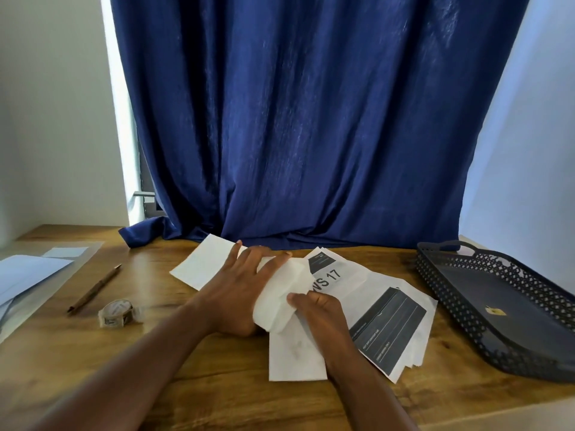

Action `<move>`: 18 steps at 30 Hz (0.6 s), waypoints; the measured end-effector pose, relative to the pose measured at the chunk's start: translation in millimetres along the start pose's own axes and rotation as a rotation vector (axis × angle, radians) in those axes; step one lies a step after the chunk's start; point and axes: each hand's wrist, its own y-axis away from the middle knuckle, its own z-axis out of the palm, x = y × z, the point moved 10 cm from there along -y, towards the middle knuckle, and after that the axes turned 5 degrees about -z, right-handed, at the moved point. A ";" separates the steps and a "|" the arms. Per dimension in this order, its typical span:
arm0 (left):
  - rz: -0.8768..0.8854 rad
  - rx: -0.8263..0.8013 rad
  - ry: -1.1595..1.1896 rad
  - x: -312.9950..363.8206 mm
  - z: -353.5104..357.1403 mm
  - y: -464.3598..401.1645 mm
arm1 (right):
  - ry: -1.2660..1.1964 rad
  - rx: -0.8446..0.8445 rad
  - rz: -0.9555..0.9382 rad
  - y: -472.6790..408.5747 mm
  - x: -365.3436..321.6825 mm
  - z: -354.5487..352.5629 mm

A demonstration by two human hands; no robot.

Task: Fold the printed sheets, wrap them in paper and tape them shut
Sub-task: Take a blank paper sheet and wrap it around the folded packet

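A white folded bundle of paper (280,290) lies mid-table, partly rolled over. My left hand (239,284) lies flat across it with fingers spread, pressing it down. My right hand (317,306) pinches the near edge of the bundle with curled fingers. A blank white sheet (203,262) sticks out to the far left under my left hand. Another white sheet (292,356) extends toward me. Several printed sheets (382,315) with dark blocks and large letters fan out to the right. A roll of tape (116,312) sits to the left.
A brown pen (95,289) lies left of the tape. Pale sheets and a clear sleeve (28,275) sit at the far left. A dark perforated tray (504,309) stands at the right. A blue curtain (311,119) hangs behind the wooden table (186,384).
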 end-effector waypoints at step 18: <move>0.102 0.156 -0.065 20.5 -20.9 11.5 | 0.045 0.056 -0.090 3.3 -10.8 -0.5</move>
